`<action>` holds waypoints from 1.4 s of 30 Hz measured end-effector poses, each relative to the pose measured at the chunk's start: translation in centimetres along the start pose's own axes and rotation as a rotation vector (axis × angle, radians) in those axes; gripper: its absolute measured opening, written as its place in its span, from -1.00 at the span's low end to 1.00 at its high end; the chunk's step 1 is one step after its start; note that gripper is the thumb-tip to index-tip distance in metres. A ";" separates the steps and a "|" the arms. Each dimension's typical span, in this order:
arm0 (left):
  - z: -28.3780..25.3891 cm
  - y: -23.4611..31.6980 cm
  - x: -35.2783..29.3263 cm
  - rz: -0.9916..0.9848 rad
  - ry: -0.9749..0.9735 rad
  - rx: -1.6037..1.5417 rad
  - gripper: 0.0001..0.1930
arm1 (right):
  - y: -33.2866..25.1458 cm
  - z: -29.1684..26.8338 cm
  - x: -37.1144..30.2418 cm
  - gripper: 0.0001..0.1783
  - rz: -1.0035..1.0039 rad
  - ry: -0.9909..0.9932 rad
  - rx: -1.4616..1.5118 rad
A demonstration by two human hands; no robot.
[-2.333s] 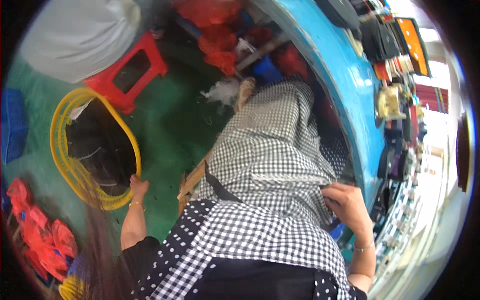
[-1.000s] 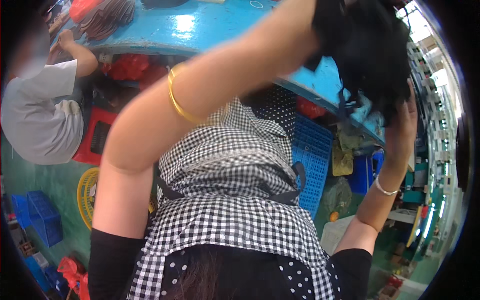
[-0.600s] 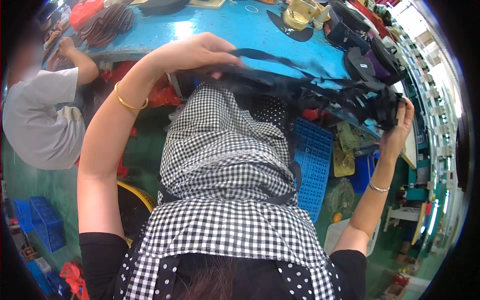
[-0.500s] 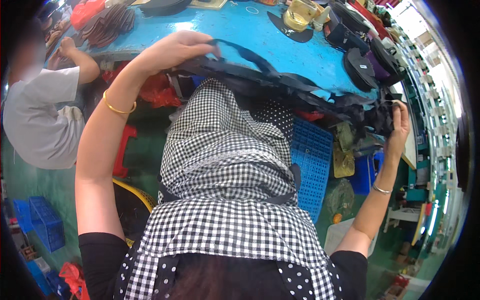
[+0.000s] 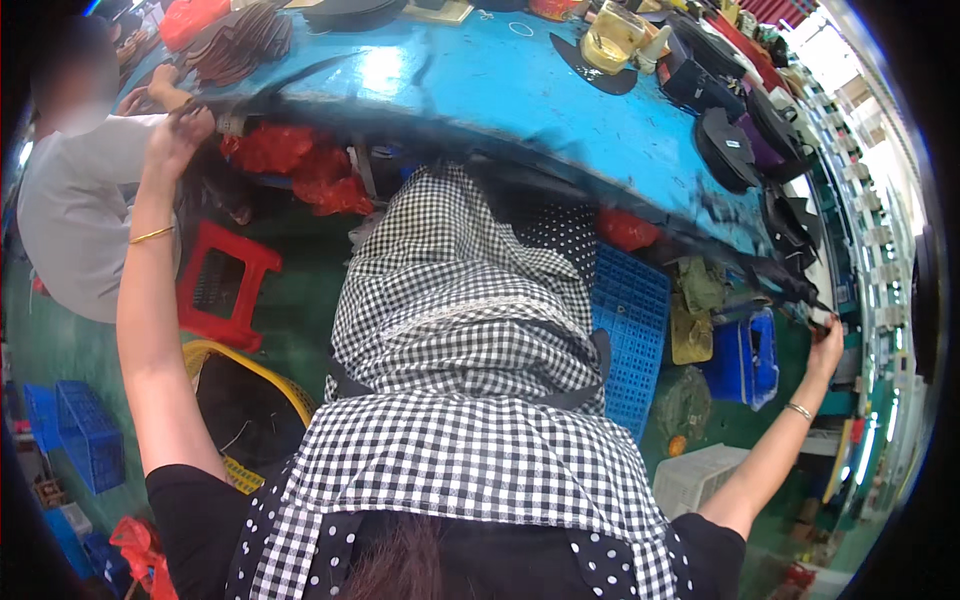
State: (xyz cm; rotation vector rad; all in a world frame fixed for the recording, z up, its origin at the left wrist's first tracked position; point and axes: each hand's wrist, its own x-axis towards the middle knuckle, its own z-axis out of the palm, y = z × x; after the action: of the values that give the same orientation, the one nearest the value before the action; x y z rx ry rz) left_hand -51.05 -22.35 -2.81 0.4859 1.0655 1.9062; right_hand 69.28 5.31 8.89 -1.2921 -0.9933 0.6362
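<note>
Long black fabric-like strips [image 5: 535,152], smeared by motion, stretch across the front edge of the blue table [image 5: 470,90]. My left hand [image 5: 180,142] is far out to the left with its fingers closed, gripping one end of the strips near the seated person's arm. Over on the right, past the table's corner, my right hand [image 5: 826,346] pinches the other end. Loose pieces of the strips hang or flick up along their length. My checked apron [image 5: 470,440] covers my lap beneath them.
A person in a grey shirt [image 5: 85,220] sits close at my left. Beside me stand a red stool [image 5: 262,258], a yellow basket [image 5: 295,395], a blue crate [image 5: 630,330] and a blue bin [image 5: 745,360]. A glue-like jar [image 5: 612,40] and black pieces [image 5: 725,150] lie on the table.
My hands have moved apart, the left outward to the left and the right outward and lower. The bunched strips are now drawn out longer between them.
</note>
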 end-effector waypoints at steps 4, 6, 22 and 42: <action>-8.8 1.8 0.9 0.159 0.569 0.105 -0.73 | 2.0 -12.0 7.5 -0.72 0.150 0.128 0.060; -11.4 2.5 0.1 0.142 0.575 0.124 -0.73 | 2.6 -16.5 8.3 -0.59 0.169 0.372 0.190; 39.3 -3.8 -19.2 0.402 -1.363 1.577 -0.34 | -24.3 28.5 -27.1 -0.64 -0.673 -0.962 -0.351; 22.6 14.4 -6.7 1.112 -0.077 1.769 -0.64 | -9.6 20.9 -6.1 -0.76 -0.328 -0.314 -0.711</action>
State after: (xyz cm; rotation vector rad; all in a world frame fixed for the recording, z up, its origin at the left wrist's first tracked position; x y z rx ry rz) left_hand -39.36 -20.60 22.17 2.4343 2.5588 1.0116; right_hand 46.81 8.30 16.25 -1.6091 -1.7512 0.2272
